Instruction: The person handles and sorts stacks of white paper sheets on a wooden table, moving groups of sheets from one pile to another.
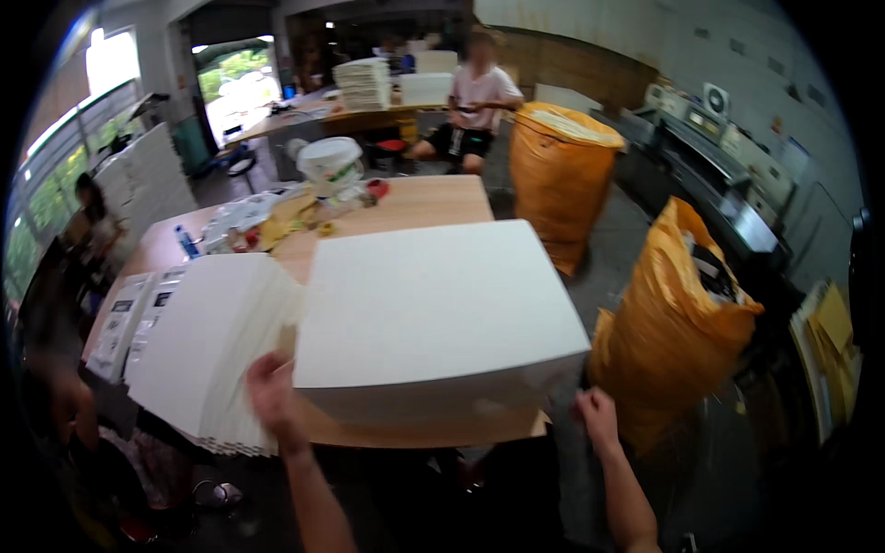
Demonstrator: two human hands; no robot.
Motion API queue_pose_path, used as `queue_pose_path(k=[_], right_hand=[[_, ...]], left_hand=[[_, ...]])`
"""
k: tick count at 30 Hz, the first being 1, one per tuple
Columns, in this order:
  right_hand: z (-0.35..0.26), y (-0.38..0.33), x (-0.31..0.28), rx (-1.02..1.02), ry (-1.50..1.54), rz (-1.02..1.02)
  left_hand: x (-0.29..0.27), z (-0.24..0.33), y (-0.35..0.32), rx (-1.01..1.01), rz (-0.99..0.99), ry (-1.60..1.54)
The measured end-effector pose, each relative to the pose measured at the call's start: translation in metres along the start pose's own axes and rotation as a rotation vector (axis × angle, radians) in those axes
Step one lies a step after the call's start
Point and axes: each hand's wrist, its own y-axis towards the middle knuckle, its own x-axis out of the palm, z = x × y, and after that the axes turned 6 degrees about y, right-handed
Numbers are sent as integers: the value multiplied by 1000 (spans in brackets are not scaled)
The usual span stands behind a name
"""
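Observation:
A thick stack of large white sheets (433, 304) lies squared up in front of me on the wooden table. My left hand (274, 394) is at its near left corner, between it and a second, fanned stack of white sheets (198, 336); motion smears the fingers. Off the near right corner of the squared stack, my right hand (598, 417) is closed, with its fingers curled in. What it may hold is hidden. The near side of the squared stack lies in shadow and looks blurred.
White printed packs (124, 323) lie left of the fanned stack. A white bucket (330, 166) stands on the table's (433, 198) far side. Two orange sacks (668, 341) stand to the right. A person (479, 101) sits beyond the table; others are at far left.

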Motion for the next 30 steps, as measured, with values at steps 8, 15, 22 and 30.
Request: queue_pose_path(k=[8,15,22,30], right_hand=[[-81,55,8,-200,-331,139],[-148,73,-1,-126,-419,-143],[-128,100,49,-286,21,131],[-151,99,44,-15,578,-163]], left_hand=[[258,51,-17,371,-1039,314],[260,25,-30,151,-990,165],[267,28,-28,317,-1010,201],[259,25,-21,228,-1059,107]])
